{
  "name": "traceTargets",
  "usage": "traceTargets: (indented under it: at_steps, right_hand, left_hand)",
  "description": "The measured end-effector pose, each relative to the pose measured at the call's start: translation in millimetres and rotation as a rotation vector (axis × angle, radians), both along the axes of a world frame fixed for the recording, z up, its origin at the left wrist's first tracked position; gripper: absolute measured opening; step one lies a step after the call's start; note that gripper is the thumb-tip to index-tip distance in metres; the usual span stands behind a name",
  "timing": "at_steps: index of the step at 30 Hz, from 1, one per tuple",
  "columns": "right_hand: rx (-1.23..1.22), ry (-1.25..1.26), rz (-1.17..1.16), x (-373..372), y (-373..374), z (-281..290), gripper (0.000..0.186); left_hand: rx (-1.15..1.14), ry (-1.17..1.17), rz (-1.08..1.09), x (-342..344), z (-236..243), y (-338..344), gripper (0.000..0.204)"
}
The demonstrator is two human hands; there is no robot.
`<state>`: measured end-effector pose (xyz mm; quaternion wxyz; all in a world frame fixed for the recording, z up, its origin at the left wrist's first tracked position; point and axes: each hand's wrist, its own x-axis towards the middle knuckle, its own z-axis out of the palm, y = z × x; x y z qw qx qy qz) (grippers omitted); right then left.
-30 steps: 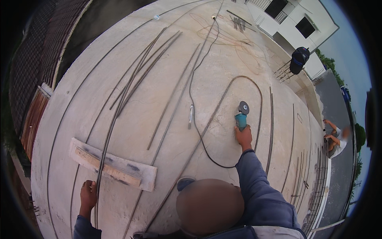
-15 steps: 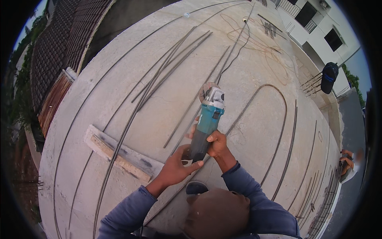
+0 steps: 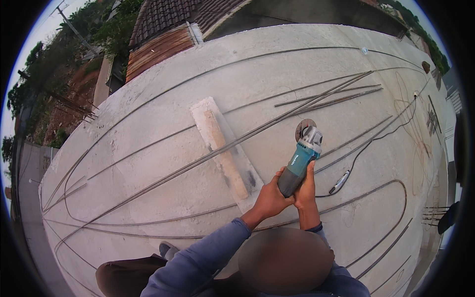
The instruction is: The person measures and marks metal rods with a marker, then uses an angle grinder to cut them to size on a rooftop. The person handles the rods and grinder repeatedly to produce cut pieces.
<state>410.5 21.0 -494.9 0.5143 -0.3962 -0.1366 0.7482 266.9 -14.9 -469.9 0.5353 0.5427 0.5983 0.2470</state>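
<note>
A teal-and-grey angle grinder (image 3: 301, 158) is held above the concrete slab, its disc (image 3: 305, 127) pointing away from me. My left hand (image 3: 273, 198) is closed round the grey rear end of its body. My right hand (image 3: 307, 188) grips its right side, thumb along the casing. Beyond the grinder, long steel rods (image 3: 232, 144) cross a pale board with a timber strip (image 3: 226, 175) on it. A slim silver object (image 3: 339, 181) lies beside a black cord (image 3: 358, 159) to the right of my hands.
More rods and a looped bar (image 3: 396, 182) spread across the slab. Orange wire (image 3: 410, 133) lies at the right. Beyond the slab's edge (image 3: 257, 32) are tiled and rusty roofs (image 3: 158, 54), with protruding rebar (image 3: 81, 111) at the left. My shoe (image 3: 168, 251) shows near the bottom.
The grinder, earlier in my right hand alone, came up and both hands now hold it. My view has swung left, and the co-worker at the right is out of sight.
</note>
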Motion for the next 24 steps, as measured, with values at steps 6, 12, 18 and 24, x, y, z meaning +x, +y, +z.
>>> traceTargets:
  at_steps: [6, 12, 18, 24]
  right_hand:
    - [0.003, -0.207, -0.172, -18, -3, 28, 0.078]
    - [0.013, -0.404, -0.076, -73, -5, 76, 0.082]
    - [0.049, -0.55, 0.153, -99, -22, 105, 0.075]
    - [0.058, -0.654, 0.413, -126, -15, 133, 0.056]
  left_hand:
    - [0.012, -0.078, -0.057, -14, 10, -2, 0.107]
    - [0.049, -0.255, 0.009, -59, 23, -19, 0.115]
    - [0.091, -0.599, 0.052, -94, 28, -28, 0.08]
    - [-0.124, -1.047, -0.061, -126, 34, -17, 0.031]
